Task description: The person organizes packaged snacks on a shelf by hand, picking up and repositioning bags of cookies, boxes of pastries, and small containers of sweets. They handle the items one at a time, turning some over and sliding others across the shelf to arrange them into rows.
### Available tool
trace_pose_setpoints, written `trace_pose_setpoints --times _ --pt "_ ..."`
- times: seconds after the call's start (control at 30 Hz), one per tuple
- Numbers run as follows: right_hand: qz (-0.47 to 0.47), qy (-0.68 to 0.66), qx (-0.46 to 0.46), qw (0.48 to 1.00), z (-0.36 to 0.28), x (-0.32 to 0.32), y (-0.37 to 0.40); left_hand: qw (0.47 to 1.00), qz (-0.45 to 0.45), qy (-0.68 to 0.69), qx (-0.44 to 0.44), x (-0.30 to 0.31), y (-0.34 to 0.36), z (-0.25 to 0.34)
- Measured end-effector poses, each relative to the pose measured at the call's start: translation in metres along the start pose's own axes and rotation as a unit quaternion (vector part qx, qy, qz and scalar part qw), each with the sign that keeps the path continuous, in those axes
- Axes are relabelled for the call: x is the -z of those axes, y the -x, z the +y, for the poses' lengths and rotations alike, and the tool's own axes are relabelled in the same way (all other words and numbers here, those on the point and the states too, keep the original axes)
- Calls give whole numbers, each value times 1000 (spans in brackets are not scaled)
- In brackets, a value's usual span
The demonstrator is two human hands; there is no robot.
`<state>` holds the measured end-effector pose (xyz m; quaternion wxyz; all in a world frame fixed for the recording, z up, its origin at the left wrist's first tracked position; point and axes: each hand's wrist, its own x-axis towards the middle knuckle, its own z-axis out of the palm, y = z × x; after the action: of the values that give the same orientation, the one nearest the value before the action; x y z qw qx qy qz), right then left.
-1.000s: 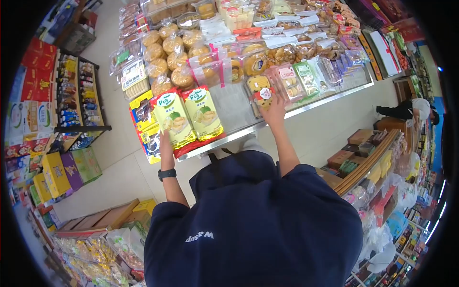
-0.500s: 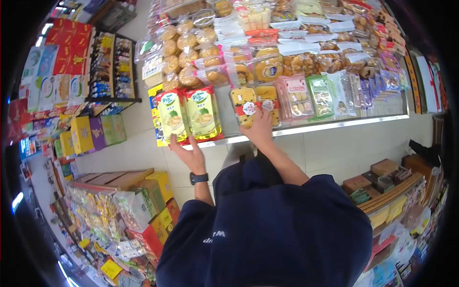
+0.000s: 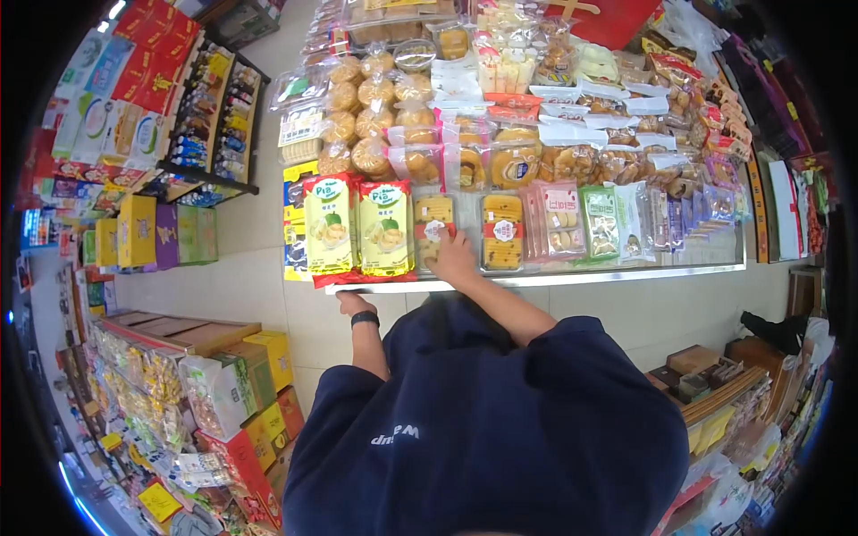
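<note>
My right hand (image 3: 454, 259) is on the lower part of a clear cookie pack (image 3: 434, 213) with a red and white label, its fingers over the pack and bent at its right side. The pack lies beside two yellow-green Pia snack bags (image 3: 386, 237). A matching cookie pack (image 3: 502, 247) lies to the right, with a gap between the two. My left hand (image 3: 355, 304), below a dark wristwatch, is at the metal table edge under the snack bags. Its fingers are mostly hidden there.
The display table (image 3: 617, 275) has a shiny metal front edge. Behind the packs lie bagged round pastries (image 3: 375, 94). Pink cookie packs (image 3: 563, 219) and green packs (image 3: 599, 223) lie at the right. A bottle shelf (image 3: 214, 116) stands left; boxes (image 3: 268, 357) are stacked behind me.
The left cookie pack has slid left with my right hand, opening a gap to the other. My left hand has dropped from the snack bags to the table edge. The view has shifted slightly.
</note>
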<state>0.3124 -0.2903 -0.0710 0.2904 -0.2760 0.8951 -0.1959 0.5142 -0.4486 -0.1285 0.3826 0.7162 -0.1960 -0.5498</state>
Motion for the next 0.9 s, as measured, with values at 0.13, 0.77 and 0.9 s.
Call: trace_pose_setpoints --times 0.13,0.77,0.9 --pt "176 17 86 981 50 8 -14 995 70 70 -4 -34 14 -5" --pt "173 -4 -77 982 27 58 0 984 168 32 -45 -40 7 -12" --pt "161 6 -13 987 -10 41 -11 983 180 2 -35 -39 -1 -16"
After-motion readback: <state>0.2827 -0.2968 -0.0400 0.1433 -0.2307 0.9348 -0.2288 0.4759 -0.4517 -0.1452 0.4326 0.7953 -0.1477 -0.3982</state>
